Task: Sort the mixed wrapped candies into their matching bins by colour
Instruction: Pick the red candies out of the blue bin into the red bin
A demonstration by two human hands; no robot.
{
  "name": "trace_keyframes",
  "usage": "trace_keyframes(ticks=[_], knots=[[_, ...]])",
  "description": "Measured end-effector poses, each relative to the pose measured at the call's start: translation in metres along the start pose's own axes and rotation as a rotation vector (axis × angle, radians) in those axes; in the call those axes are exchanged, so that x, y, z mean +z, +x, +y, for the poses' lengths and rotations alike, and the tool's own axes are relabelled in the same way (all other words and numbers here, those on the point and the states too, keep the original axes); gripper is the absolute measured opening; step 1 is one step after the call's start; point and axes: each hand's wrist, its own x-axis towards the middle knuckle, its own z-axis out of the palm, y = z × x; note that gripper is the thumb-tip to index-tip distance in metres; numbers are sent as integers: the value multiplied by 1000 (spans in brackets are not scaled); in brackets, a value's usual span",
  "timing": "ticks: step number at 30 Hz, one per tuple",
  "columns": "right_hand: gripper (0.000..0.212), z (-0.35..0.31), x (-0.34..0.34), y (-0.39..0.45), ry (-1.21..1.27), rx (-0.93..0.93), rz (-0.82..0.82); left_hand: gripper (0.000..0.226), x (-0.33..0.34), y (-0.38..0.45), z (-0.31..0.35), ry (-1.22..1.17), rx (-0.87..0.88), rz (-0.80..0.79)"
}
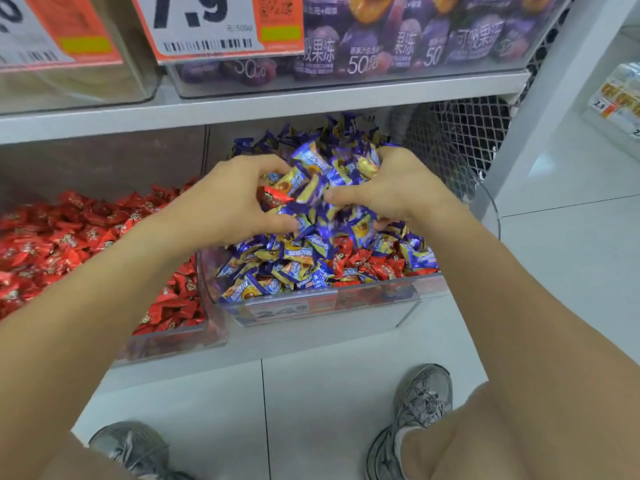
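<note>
**Both hands deep in the blue candies**

Far left: red candies [69,244] heaped in the left bin [173,341]. Then left hand [225,202], fingers curled, pinching one red candy [272,197] among blue candies [311,258]. Right hand [391,188] cupping a clump of blue ones above the right bin [329,311].

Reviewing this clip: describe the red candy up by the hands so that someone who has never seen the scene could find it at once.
Start at the clear bin heaped with blue-and-yellow candies, right of the all-red bin. Over its heap, both hands scoop up a bunch. The red candy sits at the left hand, the only red wrapper in that raised blue bunch.
</note>
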Motion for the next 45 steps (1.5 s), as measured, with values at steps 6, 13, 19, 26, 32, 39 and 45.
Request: trace_keyframes(ticks=[6,13,19,26,32,39,45], knots=[[79,9,-14,2,250,-88,7,50,-1,-11,-7,-108,-15,60],[78,41,-34,-2,197,-282,-147,21,2,-18,-3,87,39,104],[60,49,-38,-7,-187,-408,-65,43,23,-13,3,366,100,164],[39,46,-28,-7,-396,-456,157,24,9,-11,1,219,71,126],[68,44,13,6,-443,-482,77,58,-2,-25,-1,315,-32,-256],[30,47,13,10,-406,-469,114,45,-2,-27,-6,261,1,-179],[29,53,-6,9,-221,-368,70,8,-15,-35,-7,-19,63,-28]])
